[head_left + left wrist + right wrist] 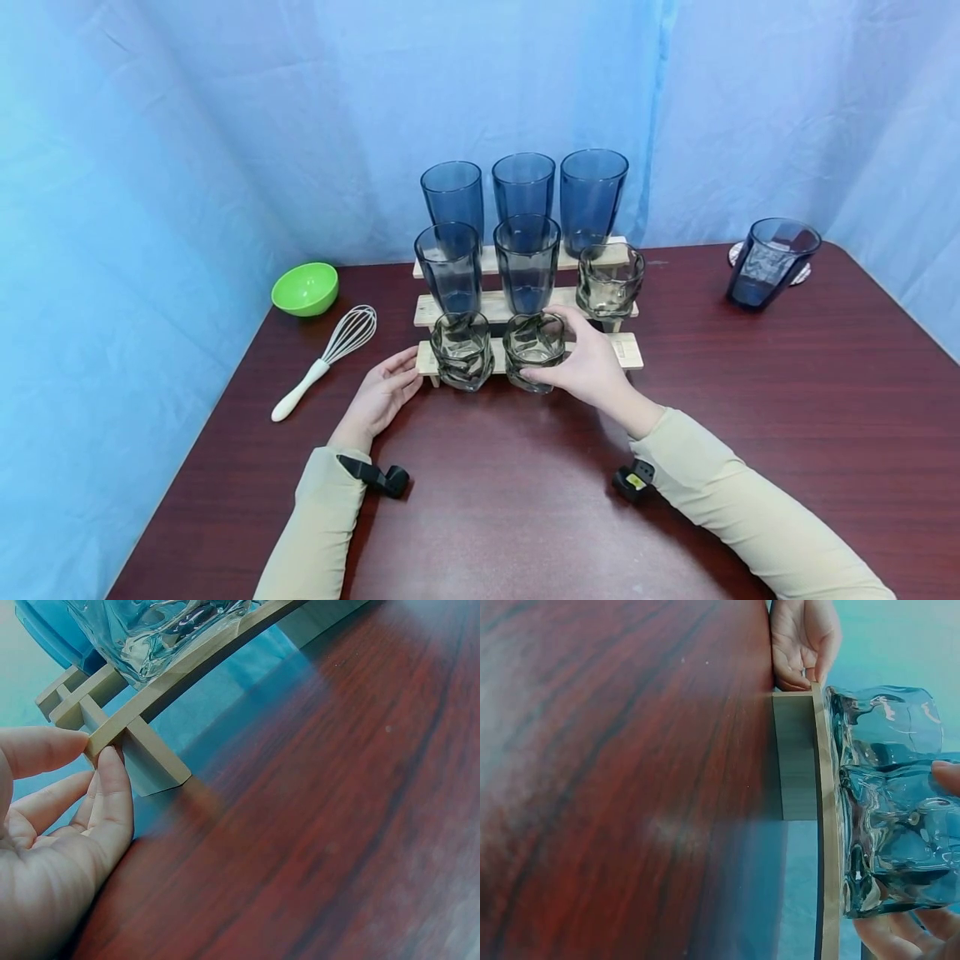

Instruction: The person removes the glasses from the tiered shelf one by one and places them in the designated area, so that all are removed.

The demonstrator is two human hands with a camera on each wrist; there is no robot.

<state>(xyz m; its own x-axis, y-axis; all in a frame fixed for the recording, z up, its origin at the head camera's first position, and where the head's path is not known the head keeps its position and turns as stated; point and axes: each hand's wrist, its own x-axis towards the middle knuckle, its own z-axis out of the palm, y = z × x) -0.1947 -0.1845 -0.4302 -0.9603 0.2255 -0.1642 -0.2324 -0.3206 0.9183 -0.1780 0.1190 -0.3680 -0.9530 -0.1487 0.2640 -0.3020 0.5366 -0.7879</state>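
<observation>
Glass is what you have under your right hand: your fingers and thumb are curled round the second wavy tumbler, which stands on the lowest step of the wooden rack, toward the middle of the table and nearer its far edge than the near one. It sits just beside the first wavy tumbler, and from the right wrist view the two walls look to be touching or very nearly so. Your left hand pinches the left end of that bottom step between thumb and fingertips, holding nothing else.

The step is narrow, and both tumblers fill most of its depth. If you tilt or slide the one you hold, it could knock its neighbour off the front lip onto the table. A pull toward yourself may also drag the light rack, and the tall blue glasses on the upper steps stand high enough to topple. A third wavy tumbler sits on the middle step just above your right knuckles; raise your hand carelessly and you may clip it. Your left pinch steadies only one end, so the rack could pivot.
</observation>
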